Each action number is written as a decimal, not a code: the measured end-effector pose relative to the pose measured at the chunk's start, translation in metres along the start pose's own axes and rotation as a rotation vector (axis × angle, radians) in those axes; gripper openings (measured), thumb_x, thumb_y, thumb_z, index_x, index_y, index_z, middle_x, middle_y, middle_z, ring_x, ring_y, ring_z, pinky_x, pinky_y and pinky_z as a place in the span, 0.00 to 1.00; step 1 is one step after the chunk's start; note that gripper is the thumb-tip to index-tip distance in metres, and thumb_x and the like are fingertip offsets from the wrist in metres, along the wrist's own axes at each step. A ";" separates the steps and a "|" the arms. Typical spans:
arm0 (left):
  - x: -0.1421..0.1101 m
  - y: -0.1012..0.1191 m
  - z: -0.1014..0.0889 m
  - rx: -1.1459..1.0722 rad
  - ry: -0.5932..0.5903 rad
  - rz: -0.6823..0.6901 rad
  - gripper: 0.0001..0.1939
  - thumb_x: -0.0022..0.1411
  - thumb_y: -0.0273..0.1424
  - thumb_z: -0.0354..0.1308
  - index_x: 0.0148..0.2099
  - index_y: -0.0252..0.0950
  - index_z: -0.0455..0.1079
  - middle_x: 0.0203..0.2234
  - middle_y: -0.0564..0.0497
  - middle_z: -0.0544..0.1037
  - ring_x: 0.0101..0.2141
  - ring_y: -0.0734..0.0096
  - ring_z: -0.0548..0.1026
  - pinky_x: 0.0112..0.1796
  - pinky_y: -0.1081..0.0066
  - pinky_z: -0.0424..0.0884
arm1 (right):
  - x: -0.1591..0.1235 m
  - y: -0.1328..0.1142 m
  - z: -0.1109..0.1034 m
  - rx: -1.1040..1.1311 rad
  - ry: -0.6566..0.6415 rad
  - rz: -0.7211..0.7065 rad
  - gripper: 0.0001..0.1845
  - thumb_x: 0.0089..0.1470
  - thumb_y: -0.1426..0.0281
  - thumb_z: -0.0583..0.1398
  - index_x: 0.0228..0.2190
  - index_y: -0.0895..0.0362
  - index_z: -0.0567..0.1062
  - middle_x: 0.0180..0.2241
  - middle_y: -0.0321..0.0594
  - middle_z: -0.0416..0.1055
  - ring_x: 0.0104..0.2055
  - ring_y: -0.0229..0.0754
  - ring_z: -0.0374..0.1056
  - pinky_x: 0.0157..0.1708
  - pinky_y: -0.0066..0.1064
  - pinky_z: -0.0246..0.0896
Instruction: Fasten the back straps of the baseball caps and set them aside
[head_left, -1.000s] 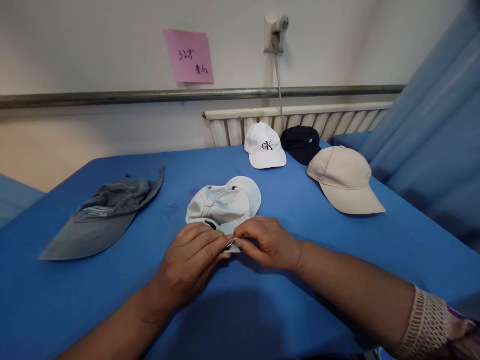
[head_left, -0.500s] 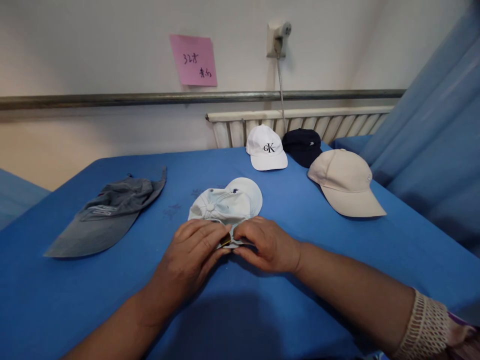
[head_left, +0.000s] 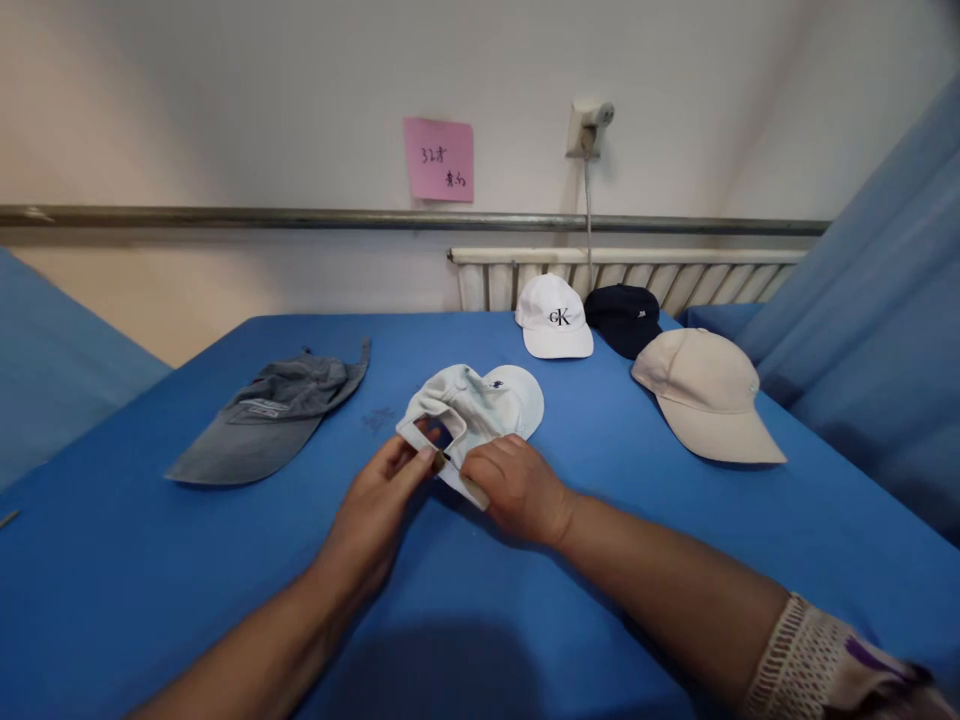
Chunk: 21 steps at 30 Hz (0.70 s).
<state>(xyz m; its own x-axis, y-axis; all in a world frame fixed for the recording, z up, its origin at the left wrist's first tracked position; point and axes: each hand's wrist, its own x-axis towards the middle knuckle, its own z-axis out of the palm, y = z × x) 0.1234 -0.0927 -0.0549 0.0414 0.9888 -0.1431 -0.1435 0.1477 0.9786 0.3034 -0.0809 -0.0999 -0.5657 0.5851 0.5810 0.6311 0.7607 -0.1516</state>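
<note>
A pale, whitish baseball cap (head_left: 480,405) with a small dark emblem lies in front of me, its brim pointing away to the right. Its back opening and strap face me. My left hand (head_left: 382,495) grips the strap by its brass-coloured buckle, thumb on top, with some fingers showing through the opening. Closed on the strap's right part is my right hand (head_left: 521,485); its fingertips are partly hidden against the cap. The loose strap end sticks out below the right fingers.
A grey cap (head_left: 262,415) lies to the left on the blue-covered table (head_left: 225,590). A white cap (head_left: 553,318), a navy cap (head_left: 622,318) and a beige cap (head_left: 705,395) stand back right. Behind are a radiator (head_left: 510,285) and a rail; a blue curtain (head_left: 885,330) hangs right.
The cap's back has been lifted and turned, so its opening now shows. My left hand has rolled thumb-up and its fingers reach into the opening. The camera view has shifted.
</note>
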 end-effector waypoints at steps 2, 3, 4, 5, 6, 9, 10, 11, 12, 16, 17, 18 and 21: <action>0.018 0.003 -0.002 -0.098 -0.006 -0.029 0.20 0.58 0.32 0.66 0.53 0.37 0.72 0.47 0.46 0.80 0.45 0.66 0.78 0.43 0.73 0.73 | 0.011 0.003 0.014 -0.071 -0.039 0.040 0.06 0.60 0.77 0.54 0.35 0.58 0.70 0.32 0.43 0.72 0.35 0.46 0.66 0.37 0.37 0.57; 0.024 0.003 -0.004 -0.149 -0.020 -0.067 0.17 0.59 0.30 0.65 0.51 0.36 0.74 0.43 0.46 0.81 0.41 0.67 0.79 0.41 0.74 0.74 | 0.016 0.005 0.019 -0.095 -0.050 0.076 0.06 0.60 0.78 0.54 0.35 0.58 0.71 0.32 0.44 0.72 0.35 0.47 0.67 0.37 0.37 0.57; 0.029 0.002 -0.006 -0.201 -0.033 -0.110 0.14 0.59 0.28 0.65 0.48 0.35 0.75 0.39 0.47 0.82 0.38 0.69 0.79 0.40 0.74 0.75 | 0.020 0.006 0.024 -0.105 -0.054 0.117 0.06 0.59 0.78 0.55 0.35 0.58 0.71 0.32 0.45 0.72 0.35 0.47 0.67 0.36 0.37 0.57; 0.033 -0.001 -0.008 -0.245 -0.042 -0.145 0.10 0.59 0.27 0.64 0.45 0.33 0.76 0.36 0.47 0.82 0.37 0.69 0.79 0.40 0.73 0.75 | 0.023 0.008 0.026 -0.103 -0.051 0.158 0.05 0.59 0.77 0.55 0.35 0.58 0.71 0.33 0.45 0.72 0.36 0.48 0.67 0.36 0.37 0.57; 0.034 -0.003 -0.011 -0.279 -0.053 -0.172 0.07 0.59 0.25 0.64 0.42 0.32 0.76 0.34 0.47 0.82 0.36 0.70 0.79 0.41 0.73 0.75 | 0.024 0.009 0.028 -0.089 -0.046 0.192 0.05 0.59 0.78 0.55 0.35 0.58 0.71 0.33 0.46 0.72 0.36 0.48 0.68 0.37 0.37 0.58; 0.034 -0.011 -0.017 -0.302 -0.071 -0.180 0.03 0.59 0.24 0.65 0.37 0.30 0.77 0.33 0.47 0.81 0.36 0.70 0.79 0.43 0.72 0.76 | 0.021 0.008 0.023 0.034 -0.023 0.223 0.06 0.59 0.78 0.55 0.36 0.58 0.71 0.34 0.44 0.73 0.38 0.47 0.68 0.38 0.36 0.59; 0.032 -0.012 -0.018 -0.294 -0.077 -0.172 0.03 0.58 0.24 0.65 0.37 0.31 0.76 0.32 0.47 0.81 0.36 0.71 0.79 0.42 0.72 0.76 | 0.019 0.006 0.019 0.092 -0.007 0.218 0.06 0.60 0.77 0.55 0.37 0.57 0.71 0.35 0.43 0.73 0.39 0.46 0.68 0.39 0.36 0.60; 0.031 -0.013 -0.018 -0.287 -0.081 -0.164 0.04 0.57 0.25 0.66 0.36 0.31 0.76 0.32 0.48 0.81 0.35 0.71 0.79 0.41 0.73 0.76 | 0.017 0.005 0.016 0.151 0.014 0.211 0.04 0.61 0.74 0.56 0.38 0.57 0.71 0.35 0.42 0.72 0.39 0.45 0.68 0.40 0.35 0.60; 0.030 -0.014 -0.018 -0.281 -0.086 -0.158 0.05 0.57 0.26 0.67 0.36 0.31 0.76 0.31 0.48 0.80 0.34 0.72 0.78 0.40 0.73 0.76 | 0.015 0.003 0.013 0.201 0.037 0.207 0.04 0.62 0.70 0.57 0.39 0.57 0.70 0.36 0.42 0.72 0.40 0.44 0.68 0.41 0.35 0.61; 0.028 -0.015 -0.016 -0.281 -0.093 -0.148 0.07 0.56 0.27 0.68 0.37 0.31 0.76 0.30 0.49 0.80 0.32 0.73 0.78 0.37 0.74 0.76 | 0.015 -0.005 0.008 0.276 0.094 0.215 0.13 0.57 0.61 0.62 0.39 0.57 0.70 0.38 0.43 0.71 0.41 0.46 0.66 0.42 0.37 0.62; 0.028 -0.016 -0.015 -0.280 -0.089 -0.146 0.07 0.55 0.27 0.68 0.36 0.31 0.76 0.30 0.50 0.80 0.32 0.73 0.78 0.36 0.74 0.76 | 0.015 -0.007 0.008 0.284 0.097 0.222 0.12 0.57 0.62 0.62 0.37 0.57 0.70 0.38 0.43 0.70 0.41 0.46 0.65 0.42 0.37 0.62; 0.029 -0.016 -0.015 -0.279 -0.085 -0.145 0.07 0.55 0.27 0.68 0.36 0.31 0.75 0.30 0.50 0.80 0.31 0.73 0.78 0.36 0.74 0.76 | 0.016 -0.008 0.009 0.296 0.102 0.232 0.10 0.56 0.64 0.62 0.36 0.56 0.70 0.38 0.43 0.70 0.41 0.45 0.65 0.42 0.37 0.62; 0.029 -0.017 -0.014 -0.291 -0.072 -0.160 0.05 0.56 0.26 0.68 0.35 0.32 0.75 0.29 0.50 0.80 0.31 0.73 0.78 0.36 0.74 0.76 | 0.017 -0.008 0.014 0.382 0.131 0.276 0.04 0.55 0.71 0.61 0.31 0.55 0.69 0.38 0.42 0.69 0.41 0.43 0.65 0.42 0.36 0.63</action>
<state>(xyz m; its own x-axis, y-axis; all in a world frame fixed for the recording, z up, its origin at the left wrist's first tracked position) 0.1137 -0.0663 -0.0781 0.1548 0.9501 -0.2706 -0.4050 0.3109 0.8598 0.2813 -0.0732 -0.0999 -0.3175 0.7579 0.5699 0.4943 0.6452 -0.5825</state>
